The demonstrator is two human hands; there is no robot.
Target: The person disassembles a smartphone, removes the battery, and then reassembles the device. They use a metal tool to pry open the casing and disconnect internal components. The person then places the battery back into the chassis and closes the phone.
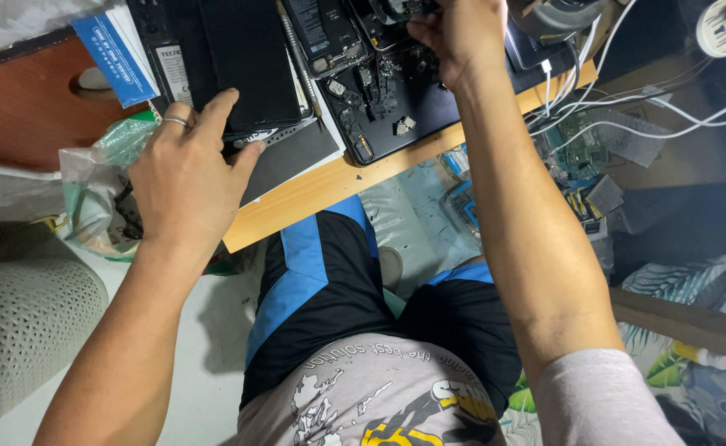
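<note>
My left hand [185,165], with a ring on one finger, rests on a stack of flat black phones or panels [243,66] at the near edge of the wooden bench [313,194]; its fingers press the stack's lower edge. My right hand [458,37] reaches farther onto the bench, fingers pinched around a small dark part at the top edge of view, above an opened phone [330,33] and loose small parts [379,95] on a black mat [425,107]. What the right fingers pinch is mostly hidden.
A blue and white card [115,49] lies at the top left. A clear plastic bag [94,194] hangs by the bench's left edge. White cables [627,124] and a green circuit board [582,149] lie to the right. My knees are under the bench.
</note>
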